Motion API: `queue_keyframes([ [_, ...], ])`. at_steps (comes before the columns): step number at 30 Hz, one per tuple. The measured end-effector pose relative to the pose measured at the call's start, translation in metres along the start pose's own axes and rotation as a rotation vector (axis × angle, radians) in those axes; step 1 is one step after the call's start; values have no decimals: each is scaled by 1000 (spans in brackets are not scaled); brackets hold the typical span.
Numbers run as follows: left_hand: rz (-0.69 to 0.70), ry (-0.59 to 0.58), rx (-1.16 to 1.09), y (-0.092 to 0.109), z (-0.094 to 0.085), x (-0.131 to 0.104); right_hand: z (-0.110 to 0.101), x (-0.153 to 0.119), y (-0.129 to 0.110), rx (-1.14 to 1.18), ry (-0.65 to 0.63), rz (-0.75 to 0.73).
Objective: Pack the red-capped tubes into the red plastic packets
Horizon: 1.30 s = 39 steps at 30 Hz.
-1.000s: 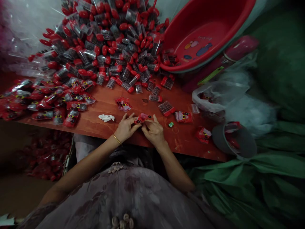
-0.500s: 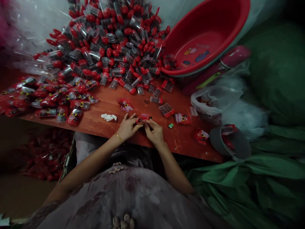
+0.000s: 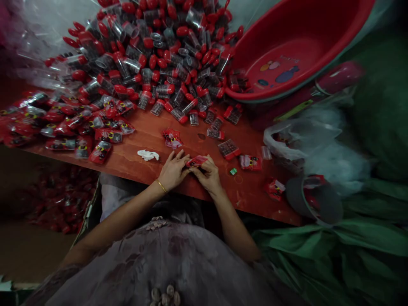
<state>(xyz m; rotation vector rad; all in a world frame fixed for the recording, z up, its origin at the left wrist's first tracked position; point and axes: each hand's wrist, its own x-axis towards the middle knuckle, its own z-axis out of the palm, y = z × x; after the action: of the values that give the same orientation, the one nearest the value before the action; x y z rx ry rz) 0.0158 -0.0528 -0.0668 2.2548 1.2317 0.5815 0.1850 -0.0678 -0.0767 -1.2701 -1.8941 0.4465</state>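
Observation:
Between my hands, just above the table's front edge, is a small red printed packet (image 3: pixel 196 161). My left hand (image 3: pixel 174 170) grips the packet's left end, with some fingers stretched forward and a gold bangle on the wrist. My right hand (image 3: pixel 207 174) pinches the right end. What the packet contains is hidden by fingers and print. Beyond my left hand lies another red packet (image 3: pixel 172 138), with a crumpled white scrap (image 3: pixel 148 155) to its left. Right of my hands are a clear red-capped container of dark pieces (image 3: pixel 228 149) and a tiny green piece (image 3: pixel 233 171).
A big heap of clear red-capped containers (image 3: pixel 153 63) covers the table's back. Filled red packets (image 3: pixel 100 152) pile up at left. At right stand a tilted red basin (image 3: pixel 306 91), a plastic bag (image 3: pixel 299 136) and a grey tub (image 3: pixel 295 197). Red packets fill a box (image 3: pixel 60 195) below left.
My right fingers have shifted up along the packet's right end, and a dark round bit seen there is no longer visible. The whole view has moved slightly.

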Motion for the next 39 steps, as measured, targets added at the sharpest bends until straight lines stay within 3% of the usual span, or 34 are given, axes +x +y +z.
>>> queue_keyframes([
  [9,-8,40,-26,-3,5,-1,9,15,-16,159,44,82],
  [16,-46,84,-99,-2,-4,-4,8,16,-5,78,-22,61],
  [20,9,122,-267,1,-14,-3,13,13,1,25,-19,88],
  [24,12,153,-298,3,-16,5,12,6,1,-19,-13,63],
  [31,14,156,-273,4,-16,8,-10,-7,-7,-44,130,28],
  [39,-26,172,-227,6,-16,9,-10,-3,-16,-190,188,6],
])
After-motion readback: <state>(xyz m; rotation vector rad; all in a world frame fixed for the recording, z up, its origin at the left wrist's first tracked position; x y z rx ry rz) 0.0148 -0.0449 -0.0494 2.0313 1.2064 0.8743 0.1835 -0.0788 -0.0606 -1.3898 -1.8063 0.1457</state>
